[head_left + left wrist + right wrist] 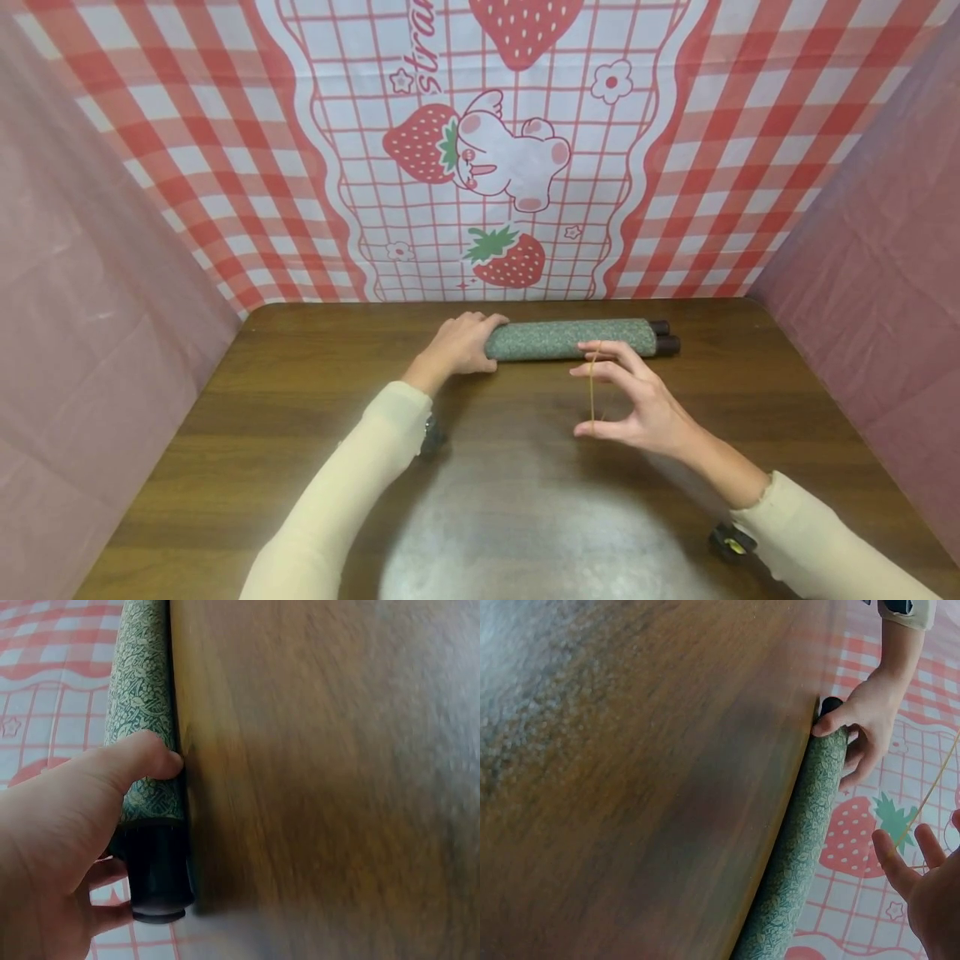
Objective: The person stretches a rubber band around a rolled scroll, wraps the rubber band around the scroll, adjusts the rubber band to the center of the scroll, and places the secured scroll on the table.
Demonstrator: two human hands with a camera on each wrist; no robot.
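Left hand (463, 343): grip pinching green floral scroll (551, 340) at left end
Right hand (643, 404): grip spread, stretching rubber band (592, 387)

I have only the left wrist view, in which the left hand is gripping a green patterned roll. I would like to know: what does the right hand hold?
Observer: The right hand holds a thin yellowish band, stretched between its thumb and fingers.
Operator: Thank you. And how does the other end of the roll look, please?
Observer: In the head view, two dark rod ends stick out there, side by side.
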